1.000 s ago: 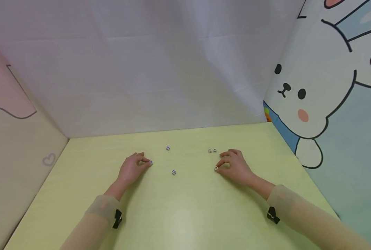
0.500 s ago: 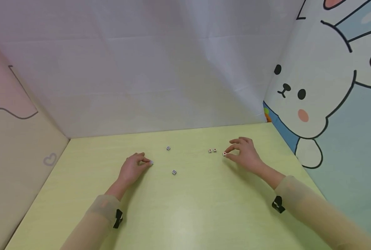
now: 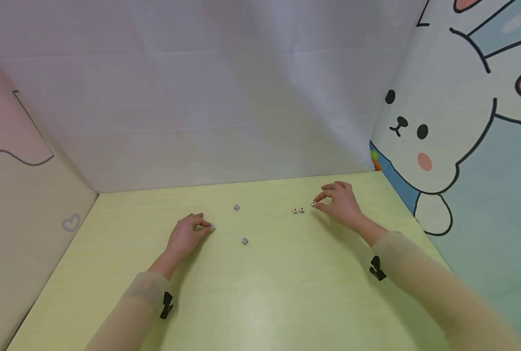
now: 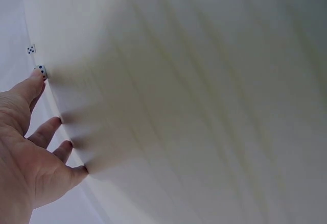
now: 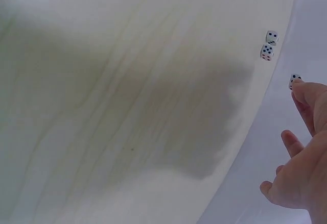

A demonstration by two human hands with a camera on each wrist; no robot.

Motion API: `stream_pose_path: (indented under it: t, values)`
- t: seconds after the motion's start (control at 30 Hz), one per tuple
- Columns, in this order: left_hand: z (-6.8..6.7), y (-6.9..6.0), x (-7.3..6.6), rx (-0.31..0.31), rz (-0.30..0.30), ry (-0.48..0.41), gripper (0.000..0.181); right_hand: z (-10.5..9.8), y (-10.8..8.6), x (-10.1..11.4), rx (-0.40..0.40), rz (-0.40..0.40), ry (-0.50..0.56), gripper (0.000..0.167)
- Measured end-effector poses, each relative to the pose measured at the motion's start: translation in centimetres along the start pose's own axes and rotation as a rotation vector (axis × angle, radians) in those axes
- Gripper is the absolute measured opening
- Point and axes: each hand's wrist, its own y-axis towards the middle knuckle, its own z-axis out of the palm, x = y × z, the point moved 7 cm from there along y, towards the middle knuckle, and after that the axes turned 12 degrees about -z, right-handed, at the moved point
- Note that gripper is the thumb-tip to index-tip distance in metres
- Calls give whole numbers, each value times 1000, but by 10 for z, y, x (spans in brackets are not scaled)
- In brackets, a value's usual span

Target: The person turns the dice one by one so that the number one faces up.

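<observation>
My left hand (image 3: 186, 236) rests on the table and pinches a white die (image 3: 213, 227) between thumb and fingertip; its dark pips show in the left wrist view. Two more dice lie to the right of it, a farther die (image 3: 236, 207) and a nearer die (image 3: 244, 241). My right hand (image 3: 340, 204) pinches another die (image 3: 313, 204) and holds it above the table, as its separate shadow suggests. Left of that hand, a pair of dice stand side by side, a left die (image 3: 295, 211) and a right die (image 3: 301, 210) with red pips on top.
The pale yellow table (image 3: 251, 292) meets a white curtain (image 3: 225, 97) at the back. A wall with a printed rabbit (image 3: 435, 146) stands on the right, and a pink and cream wall (image 3: 19, 204) on the left.
My right hand has lifted its die from the near side of the pair and carried it away from me, to their far right. The left hand has stayed in place.
</observation>
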Motion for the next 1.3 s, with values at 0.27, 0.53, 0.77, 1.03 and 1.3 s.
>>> stream_pose_path:
  t: [0.27,0.53,0.77,1.03,1.3]
  values:
    - [0,3,0,2,5,4,20,16,6,-14,37,27,-21,15]
    - [0,-1,1,6,-2,10,18,30,5,-16,56,46,-18,13]
    - [-2,2,-4,-5,2,3,19,29,10,-16,55,49,-6,13]
    - [-2,4,-3,-2,4,-3,18,29,11,-19,34,42,-8,14]
    - [0,5,0,1,6,-3,17,33,11,-20,41,33,-10,13]
